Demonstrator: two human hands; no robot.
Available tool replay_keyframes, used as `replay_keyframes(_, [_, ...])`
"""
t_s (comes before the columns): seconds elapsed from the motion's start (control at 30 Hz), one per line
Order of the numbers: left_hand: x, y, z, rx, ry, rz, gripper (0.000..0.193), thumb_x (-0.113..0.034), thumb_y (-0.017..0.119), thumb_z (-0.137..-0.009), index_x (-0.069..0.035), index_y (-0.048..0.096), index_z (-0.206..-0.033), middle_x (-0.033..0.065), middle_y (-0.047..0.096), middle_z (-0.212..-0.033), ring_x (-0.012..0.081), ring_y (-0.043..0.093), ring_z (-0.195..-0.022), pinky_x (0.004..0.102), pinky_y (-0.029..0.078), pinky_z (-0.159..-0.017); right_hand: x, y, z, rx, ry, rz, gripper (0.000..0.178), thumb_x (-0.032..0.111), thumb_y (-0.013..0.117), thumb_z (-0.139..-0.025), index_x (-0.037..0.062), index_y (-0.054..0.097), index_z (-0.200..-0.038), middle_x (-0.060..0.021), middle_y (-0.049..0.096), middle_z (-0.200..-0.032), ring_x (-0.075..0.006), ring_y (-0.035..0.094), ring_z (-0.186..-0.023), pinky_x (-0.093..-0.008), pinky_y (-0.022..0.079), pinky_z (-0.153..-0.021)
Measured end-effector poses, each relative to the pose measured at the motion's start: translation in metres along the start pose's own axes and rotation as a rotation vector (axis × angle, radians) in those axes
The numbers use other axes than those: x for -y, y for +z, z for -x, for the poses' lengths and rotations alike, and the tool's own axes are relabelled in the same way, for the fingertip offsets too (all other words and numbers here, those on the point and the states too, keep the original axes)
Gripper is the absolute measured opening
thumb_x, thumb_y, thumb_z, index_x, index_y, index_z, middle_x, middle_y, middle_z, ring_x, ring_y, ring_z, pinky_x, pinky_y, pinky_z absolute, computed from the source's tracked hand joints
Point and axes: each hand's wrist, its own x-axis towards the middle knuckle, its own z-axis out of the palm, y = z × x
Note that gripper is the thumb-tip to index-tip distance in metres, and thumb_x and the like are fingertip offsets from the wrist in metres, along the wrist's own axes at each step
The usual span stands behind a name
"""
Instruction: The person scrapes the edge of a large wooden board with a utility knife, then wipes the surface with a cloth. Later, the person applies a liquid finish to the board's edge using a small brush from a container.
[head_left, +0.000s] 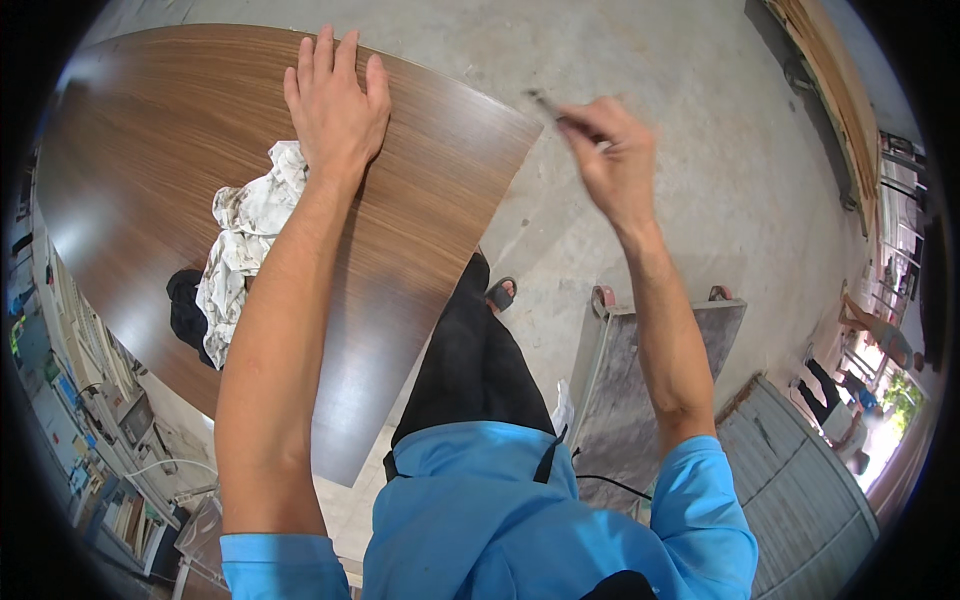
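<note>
A large brown wood-grain panel (430, 170) lies in front of me and to the left. My left hand (338, 105) rests flat on it near the far edge, fingers spread. Just off the panel's right corner, my right hand (612, 150) is closed around a slim dark tool (543, 102) that points toward the far left. Motion blurs the tool, and its exact kind cannot be made out. A crumpled, stained white cloth (240, 232) lies on the panel beside my left forearm, with a black cloth-like item (187, 315) against it.
A grey flat cart (650, 375) with reddish wheels stands by my right side, beside a ribbed grey surface (800, 480). Stacked boards (825, 90) are at the far right. Other people (845, 400) are at the right rim. Cluttered shelving (110, 430) lines the left.
</note>
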Motion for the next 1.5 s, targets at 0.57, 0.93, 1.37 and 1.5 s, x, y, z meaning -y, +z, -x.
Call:
replay_keyframes(0.57, [0.0, -0.001, -0.001, 0.013, 0.0, -0.024, 0.053, -0.039, 0.048, -0.104, -0.007, 0.057, -0.145, 0.0169, 0.047, -0.158, 0.0351, 0.037, -0.15, 0.0544, 0.023, -0.124, -0.001, 0.002, -0.007, -0.083, 0.049, 0.084, 0.022, -0.005, 0.072, -0.081, 0.0042, 0.079, -0.1, -0.0106, 0.067, -0.08, -0.0237, 0.065, -0.071, -0.0338, 0.049, -0.064])
replay_keyframes(0.93, [0.0, -0.001, -0.002, 0.007, 0.0, -0.019, 0.052, -0.039, 0.048, -0.104, -0.008, 0.057, -0.145, 0.0164, 0.046, -0.158, 0.0352, 0.036, -0.151, 0.0535, 0.023, -0.124, -0.01, 0.008, 0.006, -0.172, -0.09, 0.181, 0.022, -0.009, 0.072, -0.078, 0.0046, 0.077, -0.096, -0.0096, 0.063, -0.078, -0.0259, 0.06, -0.07, -0.0383, 0.048, -0.065])
replay_keyframes(1.37, [0.0, 0.001, -0.001, -0.001, -0.003, 0.004, 0.051, -0.039, 0.049, -0.104, -0.008, 0.059, -0.143, 0.016, 0.048, -0.157, 0.0348, 0.037, -0.15, 0.0543, 0.023, -0.124, 0.005, 0.013, 0.026, -0.056, -0.322, 0.204, 0.038, -0.014, 0.069, -0.071, 0.0059, 0.076, -0.103, -0.0067, 0.065, -0.084, -0.0253, 0.058, -0.076, -0.0368, 0.047, -0.065])
replay_keyframes(1.5, [-0.001, 0.0, -0.001, 0.004, -0.009, 0.0, 0.052, -0.039, 0.049, -0.103, -0.007, 0.058, -0.143, 0.0161, 0.048, -0.157, 0.0344, 0.036, -0.15, 0.0541, 0.023, -0.124, 0.002, 0.015, 0.03, -0.027, -0.379, 0.158, 0.038, -0.014, 0.068, -0.07, 0.0048, 0.076, -0.102, -0.0071, 0.063, -0.083, -0.0258, 0.058, -0.076, -0.0373, 0.047, -0.066])
